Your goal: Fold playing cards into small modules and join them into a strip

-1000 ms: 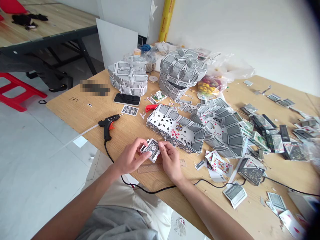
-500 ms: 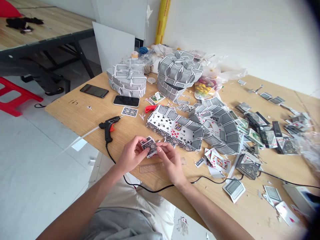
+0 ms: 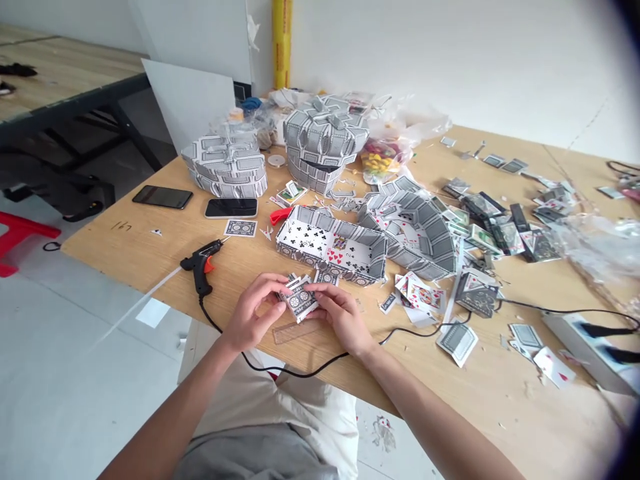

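Your wooden table point(image 3: 125, 247) fills the view, strewn with playing cards. The biggest pieces on it are two gray boxes built from cards: the tall card box point(image 3: 323, 143) at twelve o'clock from your hands and the flat card box point(image 3: 225, 163) at eleven o'clock. Just past your hands, at one o'clock, lies the open card tray point(image 3: 333, 250) with clubs and hearts showing inside. The black glue gun point(image 3: 200, 257) lies at ten o'clock, its cord trailing toward the table edge. Two dark phones point(image 3: 231, 207) lie farther out at eleven o'clock. Your left hand point(image 3: 253, 313) clasps the bundle of cards point(image 3: 299, 300) from its nine o'clock side, fingers closed on it. Your right hand point(image 3: 343, 317) pinches it from three o'clock. The bundle sits between both hands near the table's front edge, with the clear ruler point(image 3: 295, 331) lying at its six o'clock.
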`<state>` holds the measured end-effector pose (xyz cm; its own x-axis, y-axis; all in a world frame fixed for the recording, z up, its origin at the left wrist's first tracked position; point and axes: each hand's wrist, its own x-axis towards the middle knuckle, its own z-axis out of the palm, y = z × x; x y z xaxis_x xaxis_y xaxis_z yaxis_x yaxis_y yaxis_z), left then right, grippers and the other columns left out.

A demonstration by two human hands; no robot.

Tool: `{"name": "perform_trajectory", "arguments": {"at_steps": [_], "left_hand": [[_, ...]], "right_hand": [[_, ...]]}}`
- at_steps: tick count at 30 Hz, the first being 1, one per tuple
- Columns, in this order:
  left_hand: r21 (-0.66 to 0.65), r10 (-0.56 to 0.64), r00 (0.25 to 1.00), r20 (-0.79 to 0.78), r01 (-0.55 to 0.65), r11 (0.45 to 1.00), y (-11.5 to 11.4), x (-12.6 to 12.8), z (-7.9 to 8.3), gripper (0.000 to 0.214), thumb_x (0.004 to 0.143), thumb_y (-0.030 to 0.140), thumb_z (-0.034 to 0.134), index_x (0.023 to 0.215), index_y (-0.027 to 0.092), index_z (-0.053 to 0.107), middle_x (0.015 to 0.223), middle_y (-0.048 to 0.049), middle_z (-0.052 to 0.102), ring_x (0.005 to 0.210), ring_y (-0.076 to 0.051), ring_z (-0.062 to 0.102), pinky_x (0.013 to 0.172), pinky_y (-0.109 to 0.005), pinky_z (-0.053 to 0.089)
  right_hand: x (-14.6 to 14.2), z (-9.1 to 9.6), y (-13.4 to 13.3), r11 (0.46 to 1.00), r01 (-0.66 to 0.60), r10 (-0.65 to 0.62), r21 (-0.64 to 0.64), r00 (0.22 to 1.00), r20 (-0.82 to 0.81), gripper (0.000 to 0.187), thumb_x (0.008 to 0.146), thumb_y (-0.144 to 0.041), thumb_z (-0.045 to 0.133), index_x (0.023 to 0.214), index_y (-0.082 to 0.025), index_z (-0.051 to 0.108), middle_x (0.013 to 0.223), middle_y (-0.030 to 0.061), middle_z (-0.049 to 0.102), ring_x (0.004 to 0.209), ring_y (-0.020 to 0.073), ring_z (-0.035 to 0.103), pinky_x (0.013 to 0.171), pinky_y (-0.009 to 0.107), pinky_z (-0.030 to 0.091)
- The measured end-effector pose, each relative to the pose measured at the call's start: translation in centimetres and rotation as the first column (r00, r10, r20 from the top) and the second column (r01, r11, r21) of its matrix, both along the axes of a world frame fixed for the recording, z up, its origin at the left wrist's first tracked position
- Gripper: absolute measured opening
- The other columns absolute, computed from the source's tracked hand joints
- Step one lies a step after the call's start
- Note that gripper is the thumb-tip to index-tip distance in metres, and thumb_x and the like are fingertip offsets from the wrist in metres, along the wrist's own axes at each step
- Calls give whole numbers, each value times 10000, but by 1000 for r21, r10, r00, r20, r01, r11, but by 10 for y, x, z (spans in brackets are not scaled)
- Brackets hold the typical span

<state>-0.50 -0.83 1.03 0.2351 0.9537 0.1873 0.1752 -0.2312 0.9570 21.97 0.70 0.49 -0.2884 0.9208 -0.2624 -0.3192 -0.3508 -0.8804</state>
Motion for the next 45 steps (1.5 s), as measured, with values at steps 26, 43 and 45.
{"name": "perform_trajectory", "arguments": {"at_steps": [26,43,45], "left_hand": [[-202,507,750,425,-467,861,9,-10,-35,290,840,428,904,967,214,755,926,-31,785,957,-205,752,955,-334,588],[-199,395,905,157,-363,910,10,-4,-21,334,952,527,764,988,208,670,775,10,694,672,-132,617,627,-215,491],[-179,357,923,143,-331,926,9,-3,-17,322,975,525,729,983,204,703,824,-12,707,716,-145,624,652,-230,493]], "right_hand": [[8,-13,3,992,-42,28,117,993,116,451,756,-383,967,1103,-198,746,901,39,784,862,180,764,822,304,621],[16,-8,10,990,-79,83,117,996,-30,347,665,-266,1026,918,-220,793,936,20,790,866,163,762,824,276,619],[17,-3,11,985,-71,78,157,996,-39,294,673,-263,1023,859,-221,799,1095,38,787,996,179,759,888,281,610]]}}
